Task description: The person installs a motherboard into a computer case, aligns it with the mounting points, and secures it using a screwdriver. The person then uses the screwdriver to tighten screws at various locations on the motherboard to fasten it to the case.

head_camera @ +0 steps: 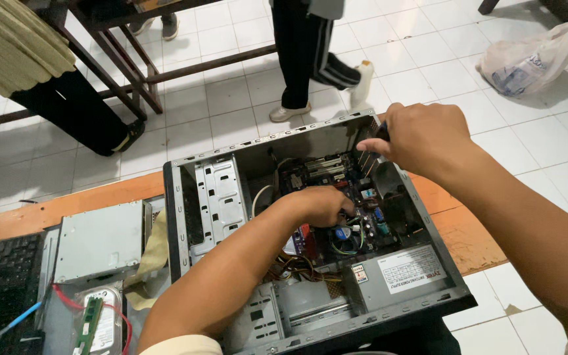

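Note:
An open grey computer case (185,217) lies on its side on a wooden table (54,210). My left hand (317,204) reaches inside it and rests on the motherboard (356,217), fingers curled near the cooler fan (344,240). My right hand (422,135) hovers over the case's far right corner, pinching a thin dark tool handle (382,131) above the expansion slots (327,167). A grey power supply (409,273) sits in the case's near right corner.
A loose metal drive box (100,240), a hard disk (103,322) with a green memory stick (88,322) and red cable, and a black keyboard (1,283) lie left. Two people's legs (304,59) stand beyond the table. A plastic bag (534,59) lies on the tiled floor.

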